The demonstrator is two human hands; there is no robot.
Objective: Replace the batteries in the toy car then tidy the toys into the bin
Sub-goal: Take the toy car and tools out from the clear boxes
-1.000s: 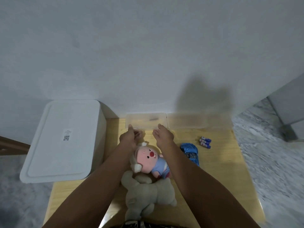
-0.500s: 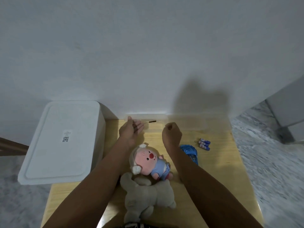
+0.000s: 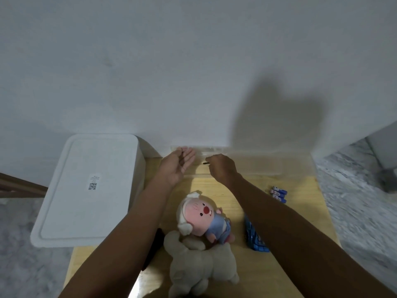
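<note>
The right hand [image 3: 221, 166] pinches a thin dark tool [image 3: 206, 163]; the left hand [image 3: 179, 165] lies open. The toy car [image 3: 254, 239], right of the pink plush [image 3: 204, 216], looks light, rigid and slick, best gripped across its sides.

On the table [image 3: 300, 214], the pig plush [image 3: 204, 216] is lying behind the bear plush [image 3: 199, 263], touching it. The toy car [image 3: 254, 238] is sitting to their right, the batteries [image 3: 278, 194] further right and back. The lidded bin [image 3: 90, 188] is standing left of the table.
</note>
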